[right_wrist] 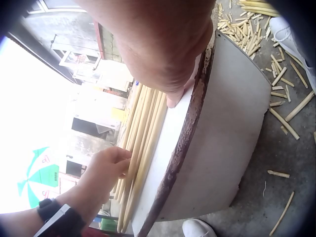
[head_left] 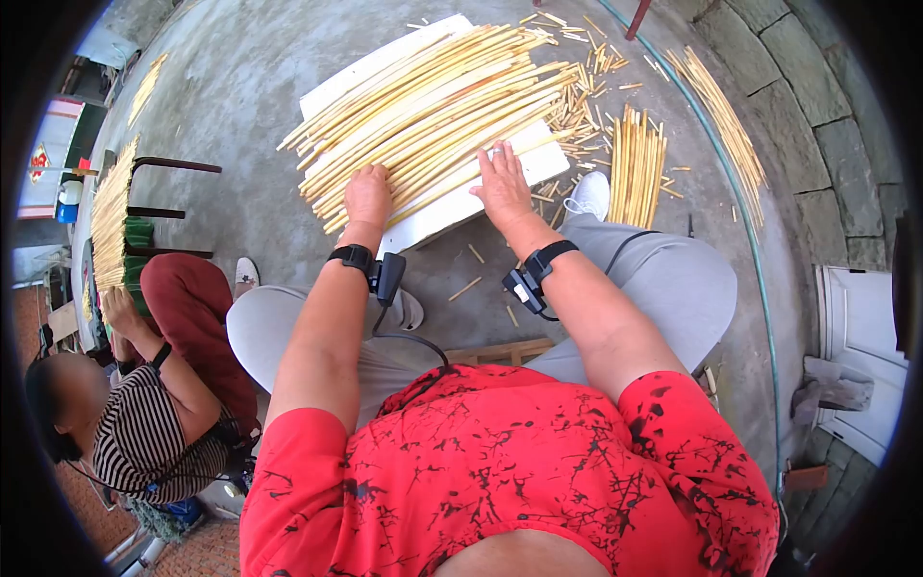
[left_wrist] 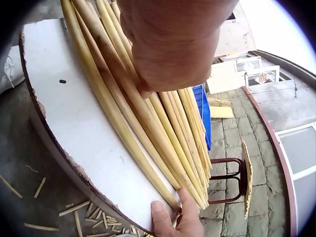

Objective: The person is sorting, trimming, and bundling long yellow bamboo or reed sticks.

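Note:
A heap of long yellow sticks [head_left: 433,96] [left_wrist: 148,128] [right_wrist: 143,138] lies across a white board [head_left: 452,216] [left_wrist: 74,123] [right_wrist: 227,138] on the ground in front of my knees. At the near end of the heap my left hand [head_left: 368,192] [left_wrist: 173,44] [right_wrist: 106,168] has its fingers curled over some sticks. My right hand [head_left: 502,178] [right_wrist: 168,59] [left_wrist: 177,219] lies flat, fingers spread, on the sticks near the board's right edge, with its thumb at that edge. Each wrist carries a black camera strap.
Short offcuts [head_left: 586,87] litter the concrete beyond the board. A bundle of sticks [head_left: 636,178] lies by my right shoe [head_left: 588,195], and another [head_left: 726,115] lies along a green hose [head_left: 740,221]. A second person [head_left: 144,423] sits at left, handling sticks on a rack [head_left: 111,226].

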The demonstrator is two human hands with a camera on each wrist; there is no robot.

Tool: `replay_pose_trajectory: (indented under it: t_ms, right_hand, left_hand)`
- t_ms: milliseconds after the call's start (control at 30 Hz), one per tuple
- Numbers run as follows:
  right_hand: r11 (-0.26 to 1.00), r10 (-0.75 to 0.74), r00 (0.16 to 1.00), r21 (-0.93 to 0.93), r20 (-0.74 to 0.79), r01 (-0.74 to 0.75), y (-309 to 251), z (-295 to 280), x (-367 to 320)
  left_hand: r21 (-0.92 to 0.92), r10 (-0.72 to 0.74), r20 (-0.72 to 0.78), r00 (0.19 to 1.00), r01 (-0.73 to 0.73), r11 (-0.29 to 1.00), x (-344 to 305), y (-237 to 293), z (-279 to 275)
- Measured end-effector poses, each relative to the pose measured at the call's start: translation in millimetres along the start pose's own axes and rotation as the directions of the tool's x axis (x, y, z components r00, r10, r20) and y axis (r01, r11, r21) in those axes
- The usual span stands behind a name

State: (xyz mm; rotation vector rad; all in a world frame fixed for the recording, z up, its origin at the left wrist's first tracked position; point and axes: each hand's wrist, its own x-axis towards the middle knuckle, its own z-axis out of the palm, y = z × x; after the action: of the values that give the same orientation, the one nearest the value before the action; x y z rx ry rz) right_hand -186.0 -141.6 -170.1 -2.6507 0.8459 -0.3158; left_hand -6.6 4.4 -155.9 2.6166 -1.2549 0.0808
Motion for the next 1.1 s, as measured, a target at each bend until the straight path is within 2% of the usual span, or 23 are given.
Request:
replay_pose_trajectory:
  t_ms: [367,467,533,633,733,867,933,1100]
  right_hand:
    - [1.000,0.010,1.000,0.007,0.015,-0.010,1,0,0]
    - [1.000,0.012,1.000,0.005,0.023,-0.013,1,1,0]
    - [1.000,0.023,0.999,-0.006,0.048,-0.023,1,0,1]
    - [1.000,0.001,1.000,-0.001,-0.017,-0.001,3,4,0]
    - [1.000,-0.011,0.999,0.003,-0.032,0.011,4,6,0]
    - [1.000,-0.007,1.000,-0.010,-0.010,0.007,3,4,0]
    - [1.000,0.005,1.000,-0.008,0.026,-0.005,4,3,0]
    - [1.000,0.004,1.000,-0.003,0.011,-0.004,3,2,-2]
  left_hand:
    - [0.062,0.074,-0.029,0.997,-0.072,0.995,-1,-6,13]
    - [-0.003,0.098,-0.081,0.992,-0.099,0.995,-5,-4,12]
    - [-0.138,0.114,-0.016,0.993,-0.115,0.984,-11,5,4]
    - [-0.158,0.136,-0.002,0.991,-0.135,0.978,-20,13,-6]
    - [-0.095,0.108,0.028,0.994,-0.105,0.990,-18,14,-2]
    - [-0.093,0.098,0.040,0.994,-0.094,0.991,-15,14,-1]
    - [-0.111,0.066,0.094,0.993,-0.055,0.992,-13,13,-2]
    - [-0.045,0.092,0.053,0.994,-0.089,0.995,-13,10,8]
